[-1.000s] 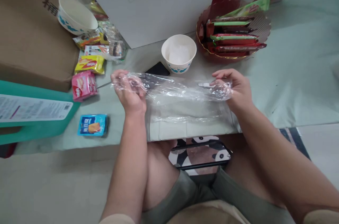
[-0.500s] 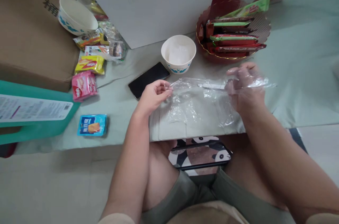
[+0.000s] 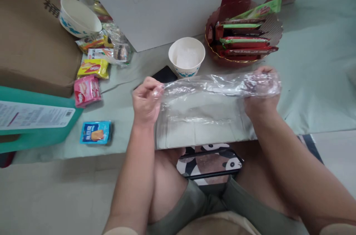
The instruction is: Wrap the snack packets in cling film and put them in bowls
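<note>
A sheet of clear plastic film [image 3: 198, 107] is stretched between my hands over the front of the table. My left hand [image 3: 147, 98] is closed, pinching the film's left end between thumb and fingers. At the other end, crumpled film covers the fingers of my right hand [image 3: 261, 86], which is closed on it. Glare on the plastic hides part of those fingers. Just beyond the film stands a white paper bowl [image 3: 187, 57] with a blue pattern and something whitish inside. A black phone [image 3: 165, 74] lies next to the bowl, partly hidden by the film and my left hand.
A scalloped basket [image 3: 274, 38] holds several wrapped snack bars. At left are a paper bowl [image 3: 80, 16], a yellow packet [image 3: 93, 68], a pink packet [image 3: 87, 91] and a blue packet [image 3: 96, 132]. A cardboard box [image 3: 36, 38], a green carton [image 3: 33, 120] and a white box [image 3: 161, 1] stand around.
My left hand has moved left and slightly up, pulling the film out longer and tauter and covering more of the phone. My right hand stays near the same place, with film drawn over its fingers.
</note>
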Available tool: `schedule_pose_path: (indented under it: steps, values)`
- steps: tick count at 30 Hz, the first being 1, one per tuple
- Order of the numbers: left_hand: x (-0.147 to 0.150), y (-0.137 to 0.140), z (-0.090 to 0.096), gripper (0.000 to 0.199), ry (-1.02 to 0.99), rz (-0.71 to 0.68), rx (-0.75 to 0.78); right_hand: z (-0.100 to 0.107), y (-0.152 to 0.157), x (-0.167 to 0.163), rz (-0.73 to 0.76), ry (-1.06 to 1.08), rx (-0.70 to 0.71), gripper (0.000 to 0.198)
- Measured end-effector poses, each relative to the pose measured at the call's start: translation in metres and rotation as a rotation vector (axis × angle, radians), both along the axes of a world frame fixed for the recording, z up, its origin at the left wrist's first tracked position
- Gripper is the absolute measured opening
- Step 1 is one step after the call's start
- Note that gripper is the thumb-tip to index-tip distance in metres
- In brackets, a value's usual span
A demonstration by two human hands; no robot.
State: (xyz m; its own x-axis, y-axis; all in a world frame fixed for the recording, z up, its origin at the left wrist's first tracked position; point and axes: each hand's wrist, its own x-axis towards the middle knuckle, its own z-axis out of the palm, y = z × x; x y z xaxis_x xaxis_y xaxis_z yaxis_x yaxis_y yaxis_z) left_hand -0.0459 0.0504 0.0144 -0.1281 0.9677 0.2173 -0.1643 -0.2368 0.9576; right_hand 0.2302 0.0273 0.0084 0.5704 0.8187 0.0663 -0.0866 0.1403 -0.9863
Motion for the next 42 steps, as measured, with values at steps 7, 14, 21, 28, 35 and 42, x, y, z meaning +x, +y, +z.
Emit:
schedule_pose_path:
  steps: [7, 14, 21, 28, 35, 42]
  values:
    - [0.008, 0.004, -0.008, 0.041, 0.204, -0.345, -0.419, 0.004, 0.003, -0.007, -0.019, 0.050, -0.040, 0.033]
    - [0.009, 0.010, -0.005, 0.044, 0.039, 0.005, -0.282, 0.000, -0.001, 0.000, 0.023, -0.069, 0.084, 0.039]
    - [0.006, 0.005, 0.003, 0.029, -0.066, -0.042, -0.295, -0.002, 0.001, -0.001, 0.115, -0.159, 0.065, 0.023]
    - [-0.003, 0.006, 0.008, 0.029, -0.086, -0.207, -0.370, 0.006, 0.004, -0.002, 0.080, -0.034, 0.012, 0.029]
    - [-0.005, 0.009, 0.005, 0.037, -0.067, -0.304, -0.585, -0.001, 0.002, 0.001, 0.120, -0.072, 0.034, 0.025]
    - [-0.009, 0.011, 0.008, 0.037, -0.144, -0.291, -0.701, -0.002, 0.002, 0.005, 0.168, 0.005, -0.031, 0.064]
